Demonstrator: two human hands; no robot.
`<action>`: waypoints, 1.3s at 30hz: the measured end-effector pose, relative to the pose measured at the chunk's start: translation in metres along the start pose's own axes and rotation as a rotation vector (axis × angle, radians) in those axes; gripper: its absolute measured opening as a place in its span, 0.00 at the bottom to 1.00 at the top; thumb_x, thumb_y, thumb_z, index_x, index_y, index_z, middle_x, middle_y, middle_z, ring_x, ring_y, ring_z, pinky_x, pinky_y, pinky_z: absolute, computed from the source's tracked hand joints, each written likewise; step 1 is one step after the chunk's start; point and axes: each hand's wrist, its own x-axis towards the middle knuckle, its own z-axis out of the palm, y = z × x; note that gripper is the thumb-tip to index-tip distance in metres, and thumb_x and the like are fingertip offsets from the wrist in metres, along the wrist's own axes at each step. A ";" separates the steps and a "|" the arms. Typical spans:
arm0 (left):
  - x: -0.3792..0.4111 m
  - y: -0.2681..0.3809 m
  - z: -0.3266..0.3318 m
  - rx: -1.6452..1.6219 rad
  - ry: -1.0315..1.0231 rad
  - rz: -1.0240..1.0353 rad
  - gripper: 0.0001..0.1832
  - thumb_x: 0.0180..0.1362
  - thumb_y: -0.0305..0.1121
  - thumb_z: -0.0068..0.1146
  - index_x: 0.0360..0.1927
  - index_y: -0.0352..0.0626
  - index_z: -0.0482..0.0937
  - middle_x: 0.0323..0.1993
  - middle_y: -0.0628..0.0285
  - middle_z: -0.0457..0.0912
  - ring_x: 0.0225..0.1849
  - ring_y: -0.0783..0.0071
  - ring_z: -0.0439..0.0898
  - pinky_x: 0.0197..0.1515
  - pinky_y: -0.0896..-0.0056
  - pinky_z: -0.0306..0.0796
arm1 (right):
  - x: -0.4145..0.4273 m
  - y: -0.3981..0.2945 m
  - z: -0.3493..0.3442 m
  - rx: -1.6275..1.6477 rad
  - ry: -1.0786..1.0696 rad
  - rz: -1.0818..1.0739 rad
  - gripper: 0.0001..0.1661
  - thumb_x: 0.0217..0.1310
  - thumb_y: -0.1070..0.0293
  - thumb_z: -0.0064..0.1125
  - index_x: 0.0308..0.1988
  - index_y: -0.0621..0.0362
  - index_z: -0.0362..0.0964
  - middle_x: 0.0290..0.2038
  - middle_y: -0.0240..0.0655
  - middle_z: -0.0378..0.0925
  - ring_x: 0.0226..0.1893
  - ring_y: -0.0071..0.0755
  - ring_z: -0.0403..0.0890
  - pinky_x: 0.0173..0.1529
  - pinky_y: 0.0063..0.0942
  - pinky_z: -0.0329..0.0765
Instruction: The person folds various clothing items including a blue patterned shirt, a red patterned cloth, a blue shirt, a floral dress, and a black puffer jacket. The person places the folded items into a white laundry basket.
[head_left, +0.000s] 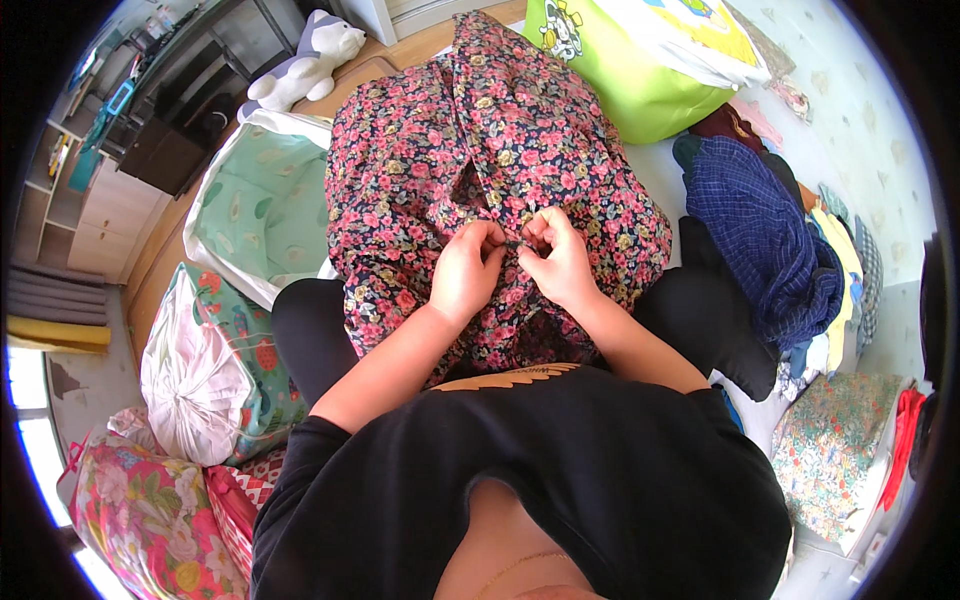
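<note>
A bulky floral-print fabric bundle (420, 165), dark with pink and yellow flowers, rests between the person's bent legs. My left hand (472, 266) and my right hand (555, 255) meet over its middle, a small gap between them. The fingertips of each pinch the floral fabric, and a small dark piece, perhaps a tie or fastener, shows between them. Above the hands the cloth gathers into a fold with a dark opening. What lies inside the bundle is hidden.
Left: an open green-lined fabric basket (262, 202), a drawstring storage bag (202, 375), a pink floral bundle (150, 510) and a plush dog (307, 67). Right: a lime-green bag (630, 82), a heap of clothes with a blue checked garment (757, 232), and a floral fabric item (840, 450).
</note>
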 end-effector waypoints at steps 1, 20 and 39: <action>0.001 0.000 -0.001 0.001 -0.001 -0.001 0.09 0.54 0.21 0.62 0.38 0.37 0.76 0.34 0.53 0.80 0.35 0.58 0.82 0.39 0.61 0.76 | 0.000 -0.001 0.000 -0.009 -0.001 0.002 0.17 0.54 0.82 0.61 0.39 0.58 0.60 0.32 0.28 0.71 0.33 0.17 0.71 0.39 0.20 0.70; 0.028 -0.014 -0.032 0.524 -0.141 0.130 0.20 0.57 0.24 0.55 0.54 0.49 0.78 0.57 0.58 0.76 0.47 0.52 0.82 0.44 0.57 0.79 | 0.006 -0.009 -0.034 -0.224 -0.281 0.240 0.10 0.64 0.75 0.63 0.38 0.60 0.67 0.28 0.25 0.72 0.26 0.14 0.70 0.32 0.18 0.70; 0.083 -0.029 -0.078 0.393 -0.178 0.191 0.08 0.56 0.30 0.62 0.40 0.44 0.79 0.50 0.60 0.77 0.42 0.54 0.82 0.42 0.58 0.77 | 0.104 0.019 0.016 -0.880 -0.119 -0.039 0.14 0.61 0.63 0.63 0.45 0.54 0.76 0.43 0.40 0.78 0.41 0.50 0.81 0.43 0.43 0.79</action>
